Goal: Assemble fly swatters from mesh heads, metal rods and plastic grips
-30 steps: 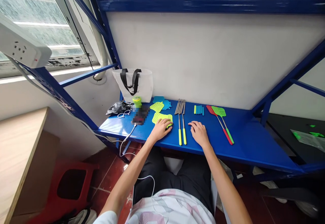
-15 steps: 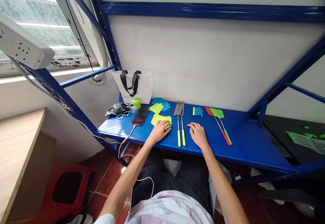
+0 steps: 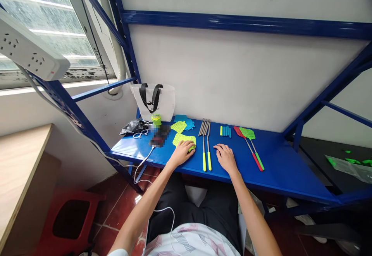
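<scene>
Centre frame: your left hand (image 3: pixel 182 154) is resting, uncurled, on a yellow swatter head (image 3: pixel 179 138); your right hand (image 3: pixel 226 158) is lying spread, empty | right of centre: two swatters (image 3: pixel 247 133) lying whole | centre: rods (image 3: pixel 205 127) lying headless

Yellow mesh piece (image 3: pixel 178 138) partly hidden under the left fingers (image 3: pixel 187 146)

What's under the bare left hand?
A flat, yellow-green mesh plastic piece peeks out beyond the bare left hand; whatever else the hand covers can't be seen.
</scene>
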A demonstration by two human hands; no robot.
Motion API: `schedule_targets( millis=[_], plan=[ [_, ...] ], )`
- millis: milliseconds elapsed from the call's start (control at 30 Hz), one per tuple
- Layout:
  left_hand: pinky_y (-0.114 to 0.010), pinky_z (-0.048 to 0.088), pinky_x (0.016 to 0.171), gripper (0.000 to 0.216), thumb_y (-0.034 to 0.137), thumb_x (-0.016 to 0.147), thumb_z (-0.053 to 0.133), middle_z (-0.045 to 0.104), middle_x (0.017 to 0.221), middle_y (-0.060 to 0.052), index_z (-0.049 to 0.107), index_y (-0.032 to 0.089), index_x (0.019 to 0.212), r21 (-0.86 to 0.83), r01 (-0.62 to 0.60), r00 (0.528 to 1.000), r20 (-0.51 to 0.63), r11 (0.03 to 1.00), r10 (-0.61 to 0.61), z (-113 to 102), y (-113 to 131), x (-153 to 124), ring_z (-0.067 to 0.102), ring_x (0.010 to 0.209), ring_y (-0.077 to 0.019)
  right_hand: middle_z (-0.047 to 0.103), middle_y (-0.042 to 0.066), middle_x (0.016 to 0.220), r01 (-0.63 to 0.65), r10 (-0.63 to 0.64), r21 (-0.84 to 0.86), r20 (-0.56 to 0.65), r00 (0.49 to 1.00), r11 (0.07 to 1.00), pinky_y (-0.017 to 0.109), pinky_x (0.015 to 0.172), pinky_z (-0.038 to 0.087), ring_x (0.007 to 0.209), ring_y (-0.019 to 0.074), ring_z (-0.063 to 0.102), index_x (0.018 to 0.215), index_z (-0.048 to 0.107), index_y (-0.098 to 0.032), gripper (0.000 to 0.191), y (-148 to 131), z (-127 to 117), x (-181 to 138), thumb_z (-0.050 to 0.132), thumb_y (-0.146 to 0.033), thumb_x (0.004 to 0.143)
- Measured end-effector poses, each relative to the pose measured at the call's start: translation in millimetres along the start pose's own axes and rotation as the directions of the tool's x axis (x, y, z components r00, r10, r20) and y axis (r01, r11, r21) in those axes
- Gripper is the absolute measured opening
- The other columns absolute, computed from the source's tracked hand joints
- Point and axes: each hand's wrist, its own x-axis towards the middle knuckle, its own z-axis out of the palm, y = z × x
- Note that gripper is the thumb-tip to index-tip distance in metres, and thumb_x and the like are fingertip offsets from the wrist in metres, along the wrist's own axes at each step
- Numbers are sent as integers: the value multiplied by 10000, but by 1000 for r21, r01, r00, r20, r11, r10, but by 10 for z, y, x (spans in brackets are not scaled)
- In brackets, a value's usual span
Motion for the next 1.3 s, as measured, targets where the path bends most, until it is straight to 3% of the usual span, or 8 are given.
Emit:
schedule_targets(
  millis=[1300],
  plan=[
    [-510, 417, 1273, 353, 446, 1178, 495, 719, 1496, -94, 723, 283, 1393, -4, 18, 999, 29, 1000, -17, -32, 14, 5, 630, 1439, -299, 746, 98, 1431, -26, 25, 15, 24, 999, 1000, 512, 1056, 553, 1325, 325, 668, 1335, 785, -317, 460, -2, 15, 3, 375, -311, 1126]
  ],
)
